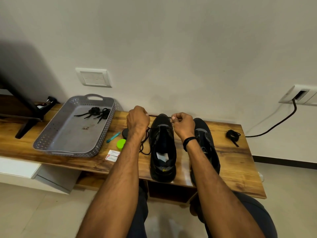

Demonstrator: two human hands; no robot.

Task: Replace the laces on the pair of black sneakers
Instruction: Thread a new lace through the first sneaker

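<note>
Seated close against the bench (240, 160), both forearms stretched forward over its front edge. Working on the middle sneaker (163, 152), set heel toward the body and toe toward the wall, with the throat open and mostly unlaced. Just beside it on the right, a second sneaker (205, 143), partly hidden under the right forearm.

Further out, at the toe: left hand (138, 120) closed in a fist round the black lace (141, 147), with a slack tail left trailing down onto the bench beside the sneaker. Right hand (183, 125) pinching the other end between thumb and fingers (173, 118), just over the toe. Probably evening out the two ends at the lowest eyelets; actual threading hidden behind the hands.

Likely to go wrong from here:
- ending with uneven lengths, through pulling harder on one side
- dragging or twisting the sneaker toward the wall, being pinned by neither hand
- snagging the slack tail on the green cap (121, 144) close by
- losing the tip from that narrow right-hand pinch

Beyond, to the left, a grey tray (56, 150) with spare laces (97, 112) inside. Far right, another coiled lace bundle (233, 134), well apart.
</note>
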